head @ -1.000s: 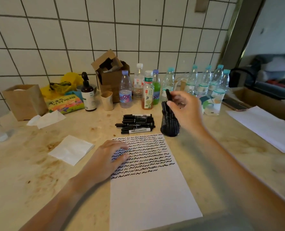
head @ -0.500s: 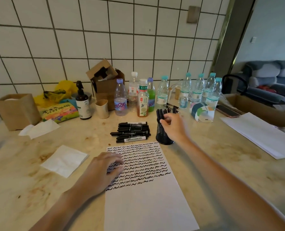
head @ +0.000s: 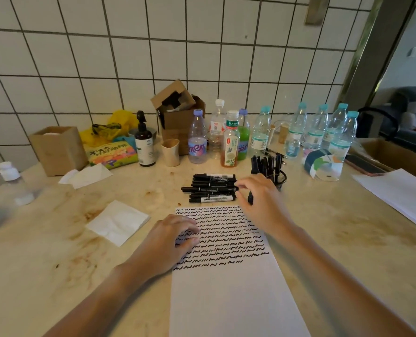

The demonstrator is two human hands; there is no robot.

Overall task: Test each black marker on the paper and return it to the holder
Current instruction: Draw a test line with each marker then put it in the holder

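The white paper [head: 236, 295] lies in front of me, its upper half filled with rows of black squiggles. Just beyond it sits a pile of several black markers [head: 210, 188]. To the pile's right stands a black mesh holder [head: 282, 179] with several markers upright in it. My right hand [head: 260, 203] is in front of the holder and hides most of it. Its bent fingertips touch the right ends of the piled markers, and no marker is lifted. My left hand [head: 168, 242] rests flat on the paper's left edge over the squiggles.
Several bottles [head: 229, 142], a paper cup [head: 170, 152], a pump bottle [head: 143, 142] and cardboard boxes [head: 177, 115] line the tiled wall. A napkin [head: 117, 222] lies to the left. More paper sheets [head: 401, 193] and a phone [head: 365, 166] lie to the right.
My right hand dropped a marker into the holder, then moved down and left to the pile. My left hand stayed on the paper.
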